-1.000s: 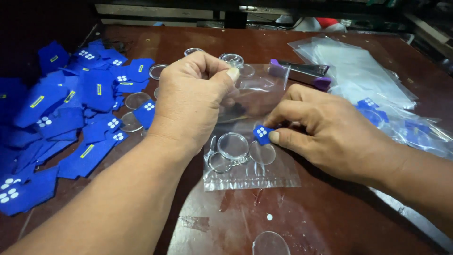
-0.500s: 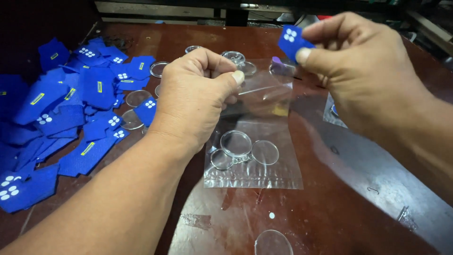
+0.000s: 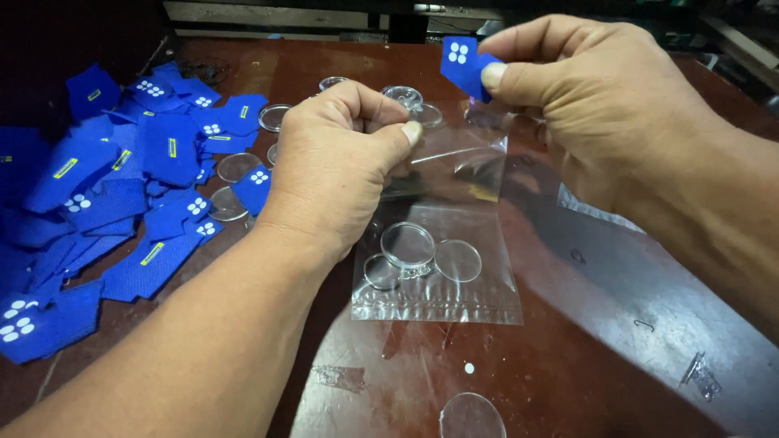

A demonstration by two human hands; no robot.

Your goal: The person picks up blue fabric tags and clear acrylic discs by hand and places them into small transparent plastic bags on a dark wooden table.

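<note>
Left hand point(image 3: 341, 170) has thumb and forefinger pinched tight on the top edge of a clear plastic bag point(image 3: 442, 243), holding the mouth up off the table while the rest of the bag hangs down with its bottom seam resting on the wood. Right hand point(image 3: 584, 97) is up above and just right of the bag's mouth, thumb and forefinger clamped on a small blue fabric tag point(image 3: 464, 63) with four white dots on it, other fingers curled in loose. The tag sits close over the bag opening but isn't touching it, so there's a little gap of free air between the two hands. Inside the bag you can see a few clear round discs point(image 3: 410, 247) bunched toward the bottom, one looks thicker, like a shallow lid, the others flat. To the left there's a big messy pile of blue tags point(image 3: 122, 186), some with white dots, some with yellow stripes, with more clear discs mixed in at its edge, so that side is crowded. Another clear disc point(image 3: 471, 418) lies alone on the table near the bottom edge of the view. The table point(image 3: 584, 357) is dark reddish wood, glossy and scuffed, with open room on the right side below the right forearm. Beyond the far edge it's too dark to make much out.
</note>
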